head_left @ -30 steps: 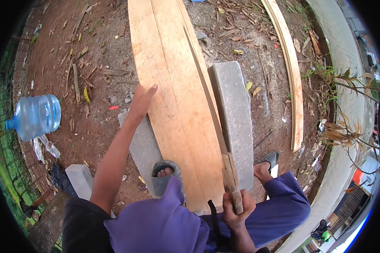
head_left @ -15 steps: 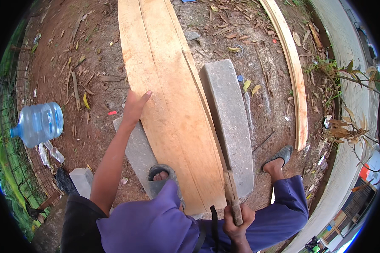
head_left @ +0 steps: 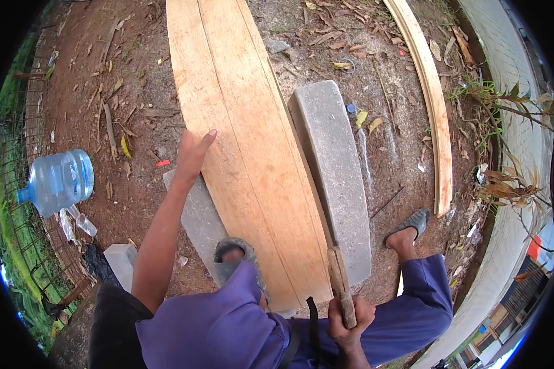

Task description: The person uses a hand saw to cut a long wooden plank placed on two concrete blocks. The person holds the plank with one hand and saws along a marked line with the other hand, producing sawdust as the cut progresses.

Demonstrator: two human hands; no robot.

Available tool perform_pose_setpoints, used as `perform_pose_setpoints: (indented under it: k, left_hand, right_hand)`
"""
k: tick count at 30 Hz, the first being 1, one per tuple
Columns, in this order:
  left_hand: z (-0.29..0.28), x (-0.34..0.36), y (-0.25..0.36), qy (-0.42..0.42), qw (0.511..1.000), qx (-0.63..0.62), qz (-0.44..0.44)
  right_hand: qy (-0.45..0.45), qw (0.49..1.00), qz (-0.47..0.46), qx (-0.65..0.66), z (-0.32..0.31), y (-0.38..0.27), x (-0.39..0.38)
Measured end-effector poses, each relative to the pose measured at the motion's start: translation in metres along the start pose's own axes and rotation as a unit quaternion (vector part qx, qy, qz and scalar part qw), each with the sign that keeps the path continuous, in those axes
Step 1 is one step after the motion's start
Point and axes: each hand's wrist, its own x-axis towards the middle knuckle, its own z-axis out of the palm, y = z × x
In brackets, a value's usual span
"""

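Observation:
A long pale wooden board (head_left: 240,172) lies lengthwise over grey blocks (head_left: 335,154), with a lengthwise line on its face. My left hand (head_left: 196,150) grips its left edge, thumb on top and the other fingers mostly hidden. A sandalled foot (head_left: 231,264) rests at the board's near left. My right hand (head_left: 351,320) is closed around a rough wooden tool handle (head_left: 340,277) at the board's near right edge; I cannot make out what is at the handle's far end.
A clear blue water jug (head_left: 58,181) lies left, beside a wire fence and plastic litter. A narrow timber strip (head_left: 437,141) lies right, near a pale wall (head_left: 505,55) and dry branches. My other sandalled foot (head_left: 412,227) is on the leaf-strewn dirt at right.
The board's far end has swung left. My left hand has shifted slightly down and left with it. My right hand and the handle sit lower and slightly right.

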Motion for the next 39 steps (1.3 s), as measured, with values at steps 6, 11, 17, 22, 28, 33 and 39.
perform_pose_setpoints:
  k: [6,11,17,22,28,33,39]
  left_hand:
    - [-0.001,0.000,0.000,-0.008,1.000,0.008,0.005]
    - [0.001,-0.002,0.004,0.008,1.000,0.004,-0.011]
    - [-0.001,0.001,-0.003,0.008,1.000,0.005,-0.007]
    - [-0.001,0.001,-0.003,0.005,1.000,0.008,-0.004]
    - [-0.001,0.001,-0.005,0.009,0.999,0.032,0.003]
    - [0.002,-0.001,-0.001,0.010,1.000,0.019,0.000]
    - [-0.002,-0.004,-0.003,0.019,0.998,0.062,-0.004]
  right_hand:
    - [-0.023,1.000,0.005,0.009,0.003,-0.006,0.010]
    - [-0.018,1.000,0.003,0.007,0.002,-0.001,0.006]
    - [-0.018,1.000,-0.001,0.008,-0.003,0.000,0.001]
    - [-0.022,1.000,-0.006,0.013,-0.001,-0.001,0.003]
    - [-0.021,1.000,0.012,0.007,0.000,0.000,0.001]
    - [-0.014,1.000,0.002,-0.006,0.000,-0.004,0.005]
    - [-0.019,0.998,0.038,-0.044,-0.017,-0.026,-0.001]
